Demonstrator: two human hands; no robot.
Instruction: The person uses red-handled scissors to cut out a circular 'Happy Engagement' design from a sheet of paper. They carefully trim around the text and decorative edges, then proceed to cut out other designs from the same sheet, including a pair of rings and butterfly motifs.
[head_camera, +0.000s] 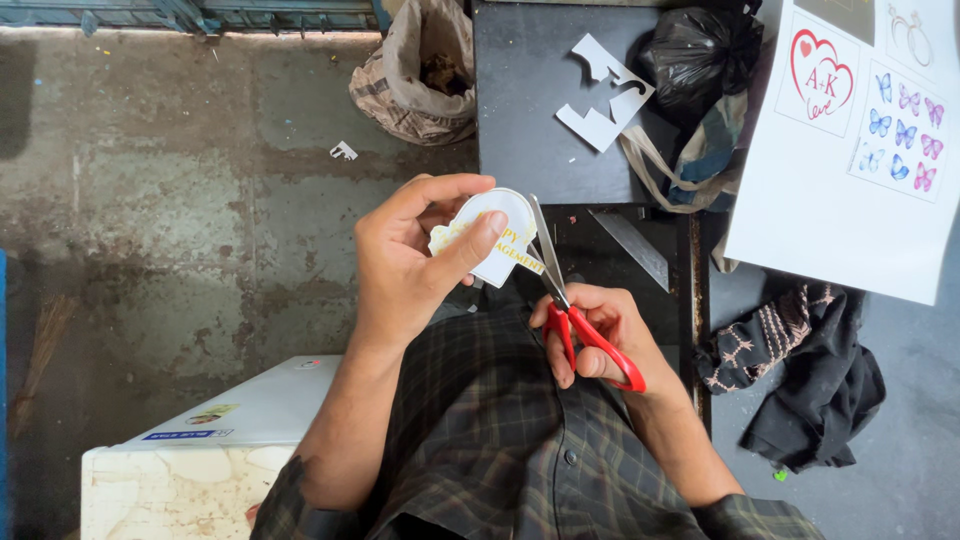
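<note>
My left hand (408, 255) pinches a small white paper cutout (500, 215) with a rounded top and yellow lettering, thumb on its face. My right hand (600, 330) grips red-handled scissors (590, 340), fingers through the loops. The metal blades (546, 245) point up and away from me and lie against the cutout's right edge. Both hands work above my lap, over a dark plaid shirt.
A dark board (530, 110) ahead carries white paper offcuts (605, 95). A black plastic bag (700, 50) and a cloth bag sit beside it. A large white printed sheet (850, 190) with hearts and butterflies lies right. A woven sack (420, 70), white box (200, 450) and dark cloth (810, 380) surround me.
</note>
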